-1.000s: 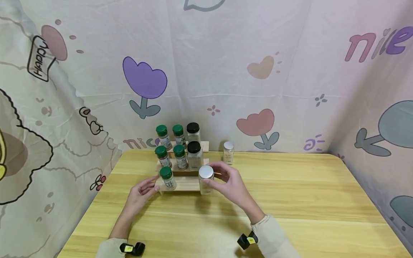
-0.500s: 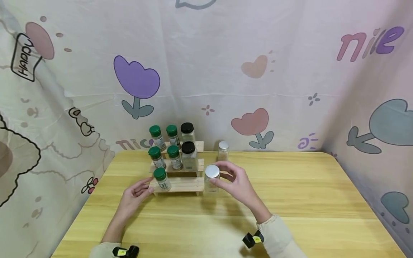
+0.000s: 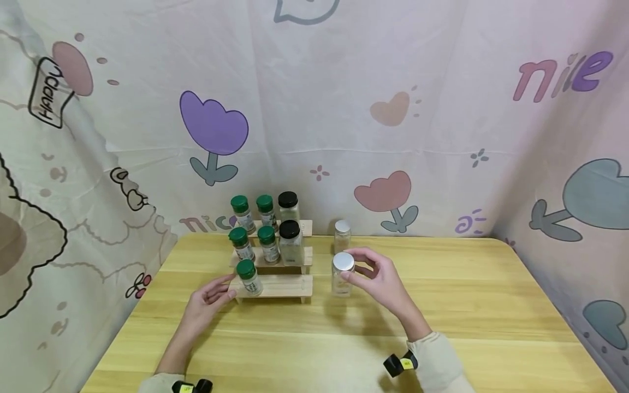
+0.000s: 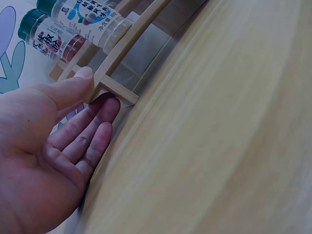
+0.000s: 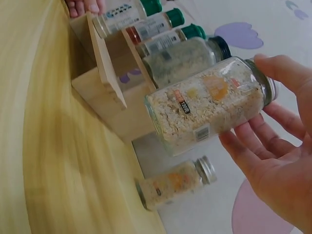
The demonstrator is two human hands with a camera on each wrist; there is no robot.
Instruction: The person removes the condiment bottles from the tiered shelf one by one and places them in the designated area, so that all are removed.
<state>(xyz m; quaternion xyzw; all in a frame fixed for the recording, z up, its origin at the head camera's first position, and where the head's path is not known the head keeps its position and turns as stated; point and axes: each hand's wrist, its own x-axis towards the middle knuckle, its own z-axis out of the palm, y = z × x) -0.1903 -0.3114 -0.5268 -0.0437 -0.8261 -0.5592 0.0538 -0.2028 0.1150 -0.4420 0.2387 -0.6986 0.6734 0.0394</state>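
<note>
To the right of a tiered wooden spice rack (image 3: pixel 287 286) on the table (image 3: pixel 481 305), the right hand (image 3: pixel 377 279) has its grip around a silver-lidded glass seasoning jar (image 5: pixel 200 105); the left hand (image 3: pixel 202 305) pinches the rack's front left end.

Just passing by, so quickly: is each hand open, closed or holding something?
Left hand: closed, holding the left end of the wooden rack.
Right hand: closed, holding a silver-lidded jar near its lid.
</note>
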